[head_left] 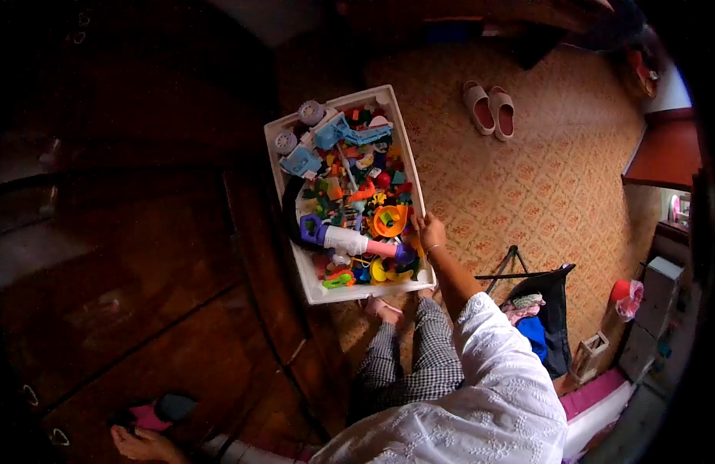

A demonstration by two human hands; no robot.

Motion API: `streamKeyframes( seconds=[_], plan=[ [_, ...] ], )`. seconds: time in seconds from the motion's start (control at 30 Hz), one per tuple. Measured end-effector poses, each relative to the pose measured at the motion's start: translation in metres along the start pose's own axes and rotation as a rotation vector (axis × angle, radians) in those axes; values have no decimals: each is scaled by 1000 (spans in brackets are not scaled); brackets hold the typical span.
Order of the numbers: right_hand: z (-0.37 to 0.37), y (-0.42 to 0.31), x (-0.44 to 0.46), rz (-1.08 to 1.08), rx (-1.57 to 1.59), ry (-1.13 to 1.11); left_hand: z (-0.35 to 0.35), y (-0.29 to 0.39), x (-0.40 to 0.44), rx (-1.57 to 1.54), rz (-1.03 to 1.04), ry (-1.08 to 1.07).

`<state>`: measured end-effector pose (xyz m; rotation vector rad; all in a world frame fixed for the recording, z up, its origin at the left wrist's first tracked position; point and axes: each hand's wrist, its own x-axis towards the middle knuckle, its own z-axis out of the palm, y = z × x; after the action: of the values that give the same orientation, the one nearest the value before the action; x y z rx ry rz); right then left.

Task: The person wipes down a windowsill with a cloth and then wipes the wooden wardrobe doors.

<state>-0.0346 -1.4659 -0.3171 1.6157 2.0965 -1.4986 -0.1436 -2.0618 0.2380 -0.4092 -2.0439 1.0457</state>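
A white tray (411, 166) full of small colourful toys is tilted in front of me, above the floor. My right hand (429, 233) is closed around its right rim, near the lower corner. Across the toys lies a toy vacuum cleaner (346, 239) with a purple handle, white body and pink tube. Light-blue toy pieces (302, 161) and an orange bowl (390, 220) sit among the blocks. My left hand (145, 446), partly cut off, is at the bottom left by a dark wooden surface, its fingers loosely apart beside a pink and dark-grey cloth (152, 416).
A dark wooden cabinet (141, 271) fills the left side. Slippers (490, 110) lie on the patterned floor (520, 201). At right stand a black folding frame (555, 317) holding clothes, a small wooden stool (590, 357) and a red container (621, 291).
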Motion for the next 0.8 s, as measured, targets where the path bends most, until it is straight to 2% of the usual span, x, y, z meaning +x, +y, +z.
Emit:
streamKeyframes(
  seconds=[0.1, 0.13, 0.27, 0.33, 0.43, 0.5, 0.57, 0.63, 0.67, 0.7, 0.73, 0.77, 0.8],
  plan=[
    [10, 18, 10, 1, 28, 97, 12, -8, 6, -16, -9, -40],
    [7, 19, 11, -16, -131, 114, 20, -14, 5, -48, -26, -82],
    [3, 17, 9, 2, -130, 145, 73, -29, -9, 1, 5, -53],
    [2, 22, 7, -14, -163, 193, 105, -26, -21, 13, -68, -113],
    [-29, 14, -4, 23, -134, 226, 115, -33, -37, 40, -76, -74],
    [-52, 79, 29, 15, -161, 235, 102, -32, -42, 44, -86, -99],
    [-100, 70, 25, 83, -209, 264, 76, -30, -21, 52, -84, -124],
    [-125, 100, 37, 123, -260, 326, 67, -22, -15, 13, -42, -55],
    [-132, 121, 46, 166, -76, 338, 68, -24, -17, 14, -41, -60],
    [-126, 226, 100, 73, -56, 433, 72, -29, -19, 35, -48, -76],
    [-141, 199, 85, 166, -104, 394, 76, -35, -21, 55, -53, -93],
    [-143, 166, 66, 261, -170, 371, 110, -35, -33, 34, -52, -113],
    [-152, 190, 83, 267, -178, 364, 108, -30, -26, 3, -49, -117]
  ],
)
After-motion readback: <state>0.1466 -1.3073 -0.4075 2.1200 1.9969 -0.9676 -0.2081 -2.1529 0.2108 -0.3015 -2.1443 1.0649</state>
